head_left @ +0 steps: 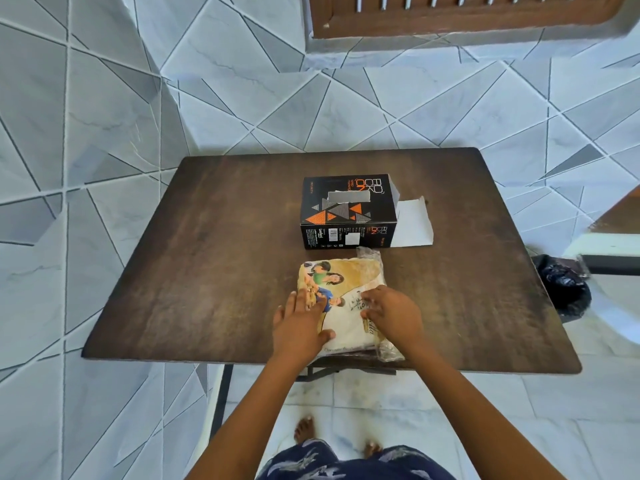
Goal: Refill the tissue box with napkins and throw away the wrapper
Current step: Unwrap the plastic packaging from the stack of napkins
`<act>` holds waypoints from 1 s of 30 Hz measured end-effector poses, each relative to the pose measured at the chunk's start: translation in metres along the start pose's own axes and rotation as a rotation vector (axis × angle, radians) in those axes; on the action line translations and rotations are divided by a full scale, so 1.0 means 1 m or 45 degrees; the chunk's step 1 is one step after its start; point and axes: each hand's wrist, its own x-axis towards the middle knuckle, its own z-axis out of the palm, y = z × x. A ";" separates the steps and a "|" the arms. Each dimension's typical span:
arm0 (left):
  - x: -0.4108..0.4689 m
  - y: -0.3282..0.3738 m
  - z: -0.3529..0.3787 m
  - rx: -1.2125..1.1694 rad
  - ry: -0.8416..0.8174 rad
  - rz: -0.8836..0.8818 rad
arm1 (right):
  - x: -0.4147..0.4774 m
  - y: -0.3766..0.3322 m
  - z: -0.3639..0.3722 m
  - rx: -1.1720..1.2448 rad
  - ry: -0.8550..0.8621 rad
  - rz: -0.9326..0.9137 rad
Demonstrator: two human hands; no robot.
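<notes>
A black tissue box [346, 211] with orange triangles lies on the dark wooden table [207, 254], its right end flap [414, 223] folded open. Just in front of it lies a napkin pack [346, 282] in a printed plastic wrapper. My left hand [299, 323] rests flat on the pack's near left part, fingers spread. On the pack's right side, my right hand [391, 313] has its fingers curled, pinching the wrapper.
A bin lined with a black bag [562, 285] stands on the floor beside the table's right edge. A tiled wall rises behind the table. My bare feet [304, 427] are on the white floor under the near edge.
</notes>
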 end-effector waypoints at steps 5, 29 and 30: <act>0.013 0.002 -0.003 -0.034 -0.069 0.172 | -0.003 -0.004 0.003 -0.248 0.061 -0.122; 0.024 -0.004 -0.009 -0.039 -0.203 0.262 | 0.002 0.030 -0.003 0.851 0.466 0.740; 0.024 -0.003 -0.011 -0.010 -0.214 0.258 | 0.000 0.027 -0.003 0.887 0.483 0.713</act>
